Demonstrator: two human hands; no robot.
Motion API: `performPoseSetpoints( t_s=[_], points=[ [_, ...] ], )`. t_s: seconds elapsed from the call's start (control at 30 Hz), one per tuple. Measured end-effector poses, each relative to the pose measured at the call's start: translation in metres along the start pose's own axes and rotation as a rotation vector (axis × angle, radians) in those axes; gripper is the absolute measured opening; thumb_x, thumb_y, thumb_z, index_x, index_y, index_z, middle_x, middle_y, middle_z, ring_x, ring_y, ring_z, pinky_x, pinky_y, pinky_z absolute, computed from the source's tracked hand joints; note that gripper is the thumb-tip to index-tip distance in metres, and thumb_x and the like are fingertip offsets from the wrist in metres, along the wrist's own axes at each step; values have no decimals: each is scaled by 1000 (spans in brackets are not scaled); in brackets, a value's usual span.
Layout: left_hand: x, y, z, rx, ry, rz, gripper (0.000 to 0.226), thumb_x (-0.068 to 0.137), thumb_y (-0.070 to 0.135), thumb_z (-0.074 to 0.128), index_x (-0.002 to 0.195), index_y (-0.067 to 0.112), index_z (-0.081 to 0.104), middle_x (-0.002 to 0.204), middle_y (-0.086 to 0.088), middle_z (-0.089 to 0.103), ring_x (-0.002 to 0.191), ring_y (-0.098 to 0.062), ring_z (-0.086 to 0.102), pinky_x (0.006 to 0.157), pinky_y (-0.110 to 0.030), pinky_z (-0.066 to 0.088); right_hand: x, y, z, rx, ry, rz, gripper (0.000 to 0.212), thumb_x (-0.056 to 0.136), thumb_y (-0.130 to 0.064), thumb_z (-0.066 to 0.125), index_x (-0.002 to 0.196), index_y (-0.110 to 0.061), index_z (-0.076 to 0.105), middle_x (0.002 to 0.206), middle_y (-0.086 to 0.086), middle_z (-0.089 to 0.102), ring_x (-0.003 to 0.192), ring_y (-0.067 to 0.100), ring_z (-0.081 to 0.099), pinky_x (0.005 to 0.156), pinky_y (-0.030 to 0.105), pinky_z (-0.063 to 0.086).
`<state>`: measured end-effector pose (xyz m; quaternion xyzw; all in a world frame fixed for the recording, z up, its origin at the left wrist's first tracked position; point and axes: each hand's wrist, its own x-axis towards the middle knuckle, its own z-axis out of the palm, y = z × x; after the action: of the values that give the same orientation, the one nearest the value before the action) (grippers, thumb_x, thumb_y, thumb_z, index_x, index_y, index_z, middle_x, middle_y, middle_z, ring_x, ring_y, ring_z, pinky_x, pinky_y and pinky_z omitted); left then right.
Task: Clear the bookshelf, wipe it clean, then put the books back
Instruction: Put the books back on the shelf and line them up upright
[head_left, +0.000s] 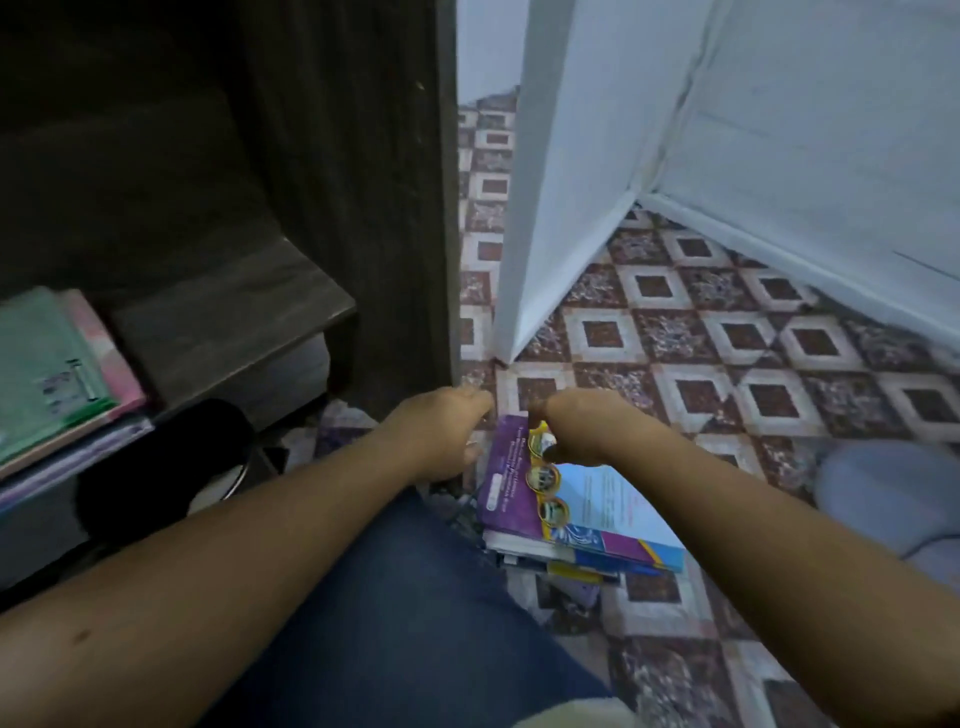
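One wide-angle head-worn view looks forward and steeply down, close over both forearms. The left hand (441, 431) and right hand (576, 431) sit mid-frame, with the dark wooden bookshelf (363, 208) to their left and the maroon-and-white patterned tiled floor (727, 332) beyond.

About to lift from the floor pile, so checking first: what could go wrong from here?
1. The stack of books on the floor is ragged, with lower ones jutting out askew; lifting it whole could spill it.
2. The left hand and right hand both curl at the far end of the top book only, and the grip is unclear, so it may tip or slip.
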<state>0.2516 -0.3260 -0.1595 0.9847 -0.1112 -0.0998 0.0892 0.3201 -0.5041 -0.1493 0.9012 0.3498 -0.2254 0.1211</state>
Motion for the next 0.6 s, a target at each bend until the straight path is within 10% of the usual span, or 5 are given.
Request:
performPoseSetpoints(
  t_s=[0.33, 0.6],
  points=[
    [81, 51, 56, 68, -106, 66, 46, 87, 35, 65, 125, 17, 45, 120, -5, 50, 110, -26, 51, 88, -44, 49, 12, 50, 132, 128, -163, 128, 71, 82, -42, 73, 142, -24, 40, 137, 8, 42, 122, 30, 47, 93, 43, 47],
    [87, 33, 91, 157, -177, 98, 49, 91, 37, 59, 132, 17, 40, 127, -5, 46, 114, -25, 47, 88, -40, 48, 20, 52, 213, 84, -92, 95, 107, 83, -42, 70, 153, -21, -8, 161, 13, -8, 148, 33, 2, 117, 44, 19]
  ],
)
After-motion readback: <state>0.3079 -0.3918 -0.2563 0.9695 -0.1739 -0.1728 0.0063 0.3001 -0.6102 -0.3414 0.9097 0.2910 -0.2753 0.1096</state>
